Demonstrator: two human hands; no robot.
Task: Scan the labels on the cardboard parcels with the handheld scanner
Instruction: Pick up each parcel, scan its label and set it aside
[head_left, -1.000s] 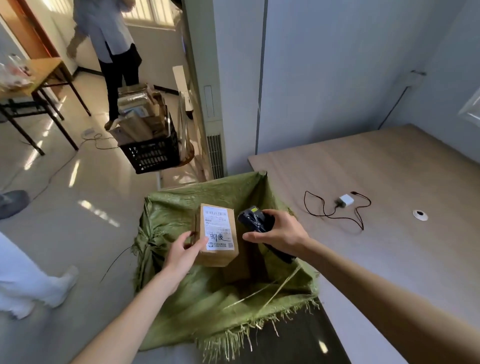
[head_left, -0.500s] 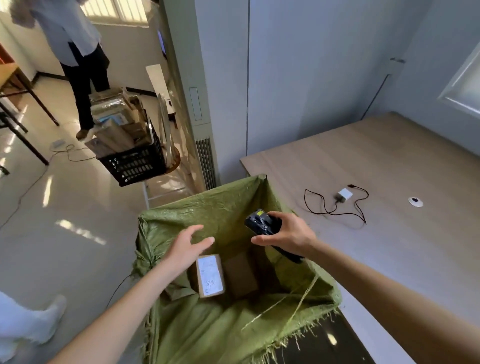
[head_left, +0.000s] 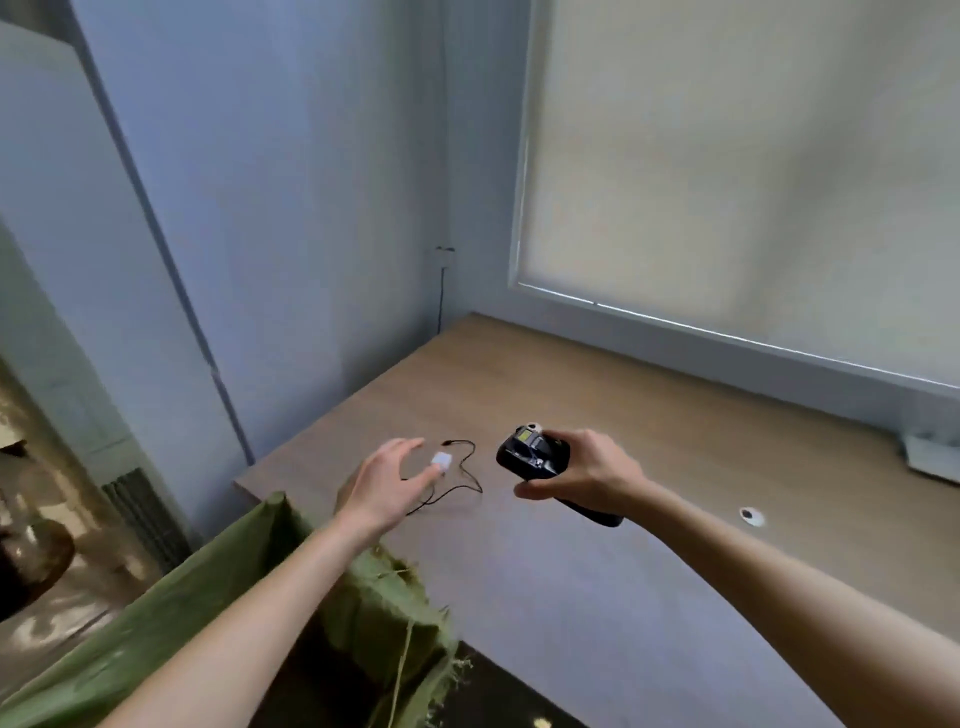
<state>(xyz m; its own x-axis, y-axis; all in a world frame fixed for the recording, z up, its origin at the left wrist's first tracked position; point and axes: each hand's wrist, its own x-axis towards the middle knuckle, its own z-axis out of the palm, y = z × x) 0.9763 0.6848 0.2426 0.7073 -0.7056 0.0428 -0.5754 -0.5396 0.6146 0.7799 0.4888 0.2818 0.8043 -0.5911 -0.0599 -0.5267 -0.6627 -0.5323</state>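
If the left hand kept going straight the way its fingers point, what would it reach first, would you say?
Most likely the small white charger with its black cable on the wooden table; the left hand is open, its fingertips close beside the charger, though depth is unclear.

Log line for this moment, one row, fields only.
left hand: open, empty, above table | right hand: grips scanner | parcel: none in view | sack: beside table

Office-like room: wooden desk, roller blind, charger cable.
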